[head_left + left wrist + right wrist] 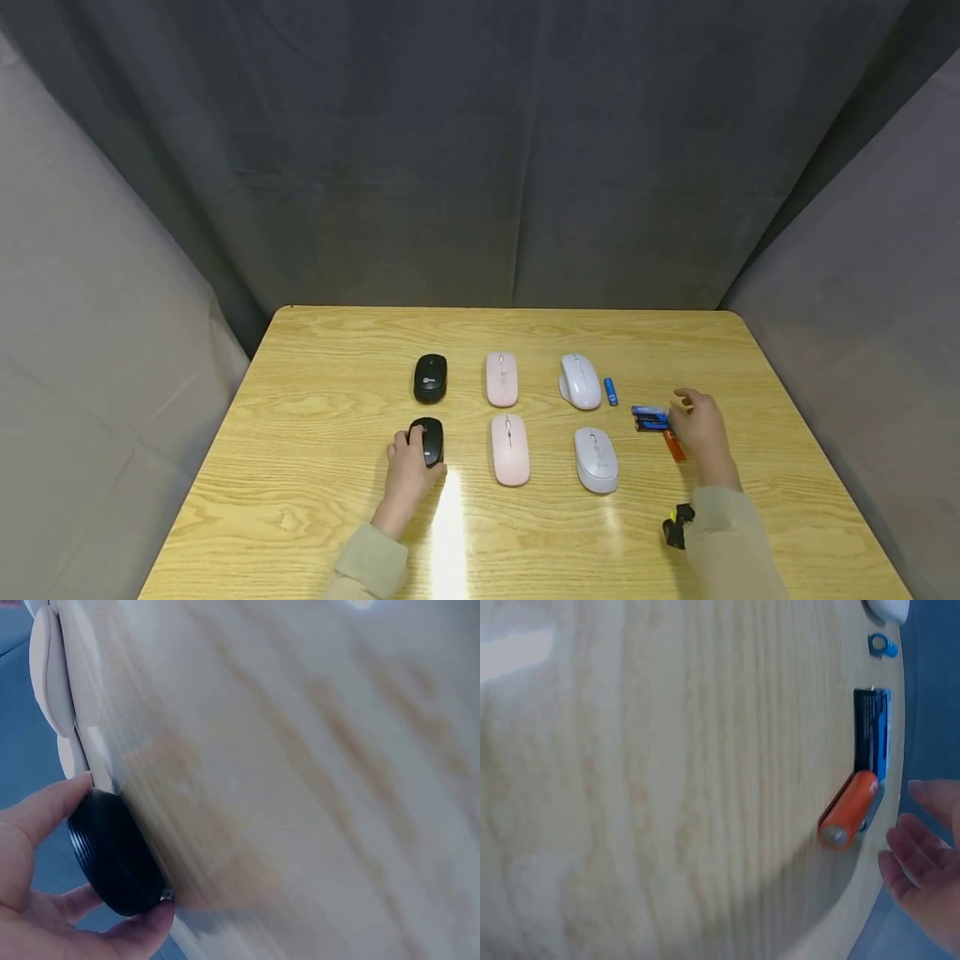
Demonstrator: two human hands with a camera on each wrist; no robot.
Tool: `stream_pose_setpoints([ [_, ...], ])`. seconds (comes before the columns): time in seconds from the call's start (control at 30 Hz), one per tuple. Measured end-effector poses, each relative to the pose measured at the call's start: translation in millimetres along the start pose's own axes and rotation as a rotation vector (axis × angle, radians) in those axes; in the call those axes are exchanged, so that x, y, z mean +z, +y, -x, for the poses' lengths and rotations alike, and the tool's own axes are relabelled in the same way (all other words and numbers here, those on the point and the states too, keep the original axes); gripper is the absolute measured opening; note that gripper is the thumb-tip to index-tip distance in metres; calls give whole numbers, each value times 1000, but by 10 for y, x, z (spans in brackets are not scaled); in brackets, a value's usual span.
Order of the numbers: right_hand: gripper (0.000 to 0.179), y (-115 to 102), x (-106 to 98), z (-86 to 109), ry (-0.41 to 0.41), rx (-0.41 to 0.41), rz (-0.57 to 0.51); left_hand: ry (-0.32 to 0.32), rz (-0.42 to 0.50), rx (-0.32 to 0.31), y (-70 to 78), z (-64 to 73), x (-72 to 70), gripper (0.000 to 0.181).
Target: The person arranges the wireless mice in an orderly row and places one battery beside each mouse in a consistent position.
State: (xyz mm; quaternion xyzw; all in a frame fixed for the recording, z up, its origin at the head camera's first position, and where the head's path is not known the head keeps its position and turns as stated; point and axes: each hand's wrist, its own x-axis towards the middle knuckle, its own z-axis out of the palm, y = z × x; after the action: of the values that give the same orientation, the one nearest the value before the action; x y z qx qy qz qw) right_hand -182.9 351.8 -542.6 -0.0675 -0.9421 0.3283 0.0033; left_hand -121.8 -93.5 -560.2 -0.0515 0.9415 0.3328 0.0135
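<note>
My left hand (407,473) holds the nearer black computer mouse (432,443) on the wooden table, thumb on one side and fingers on the other. In the left wrist view that mouse (116,851) has a ridged side and sits pinched between thumb and fingertips. My right hand (699,429) hovers beside a small group of batteries, fingers loosely bent and holding nothing. Blue-and-black batteries (649,418) lie side by side there, and an orange battery (674,447) rests at an angle against them. The right wrist view shows the fingers apart from the orange battery (847,810).
Another black mouse (431,377) stands behind the held one. Two pink mice (502,379) and two white mice (596,458) fill the middle. A lone blue battery (611,392) lies by the rear white mouse. A black item with yellow (677,527) is near the right sleeve.
</note>
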Motion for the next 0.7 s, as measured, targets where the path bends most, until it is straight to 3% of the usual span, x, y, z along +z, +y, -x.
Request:
stream_pose_setpoints([
  [0.2, 41, 40, -32, 83, -60, 22, 11, -3, -6, 3, -2, -4, 2, 69],
  [0.7, 38, 143, 28, 76, -116, 60, 45, 2, -7, 20, -11, 1, 1, 69],
])
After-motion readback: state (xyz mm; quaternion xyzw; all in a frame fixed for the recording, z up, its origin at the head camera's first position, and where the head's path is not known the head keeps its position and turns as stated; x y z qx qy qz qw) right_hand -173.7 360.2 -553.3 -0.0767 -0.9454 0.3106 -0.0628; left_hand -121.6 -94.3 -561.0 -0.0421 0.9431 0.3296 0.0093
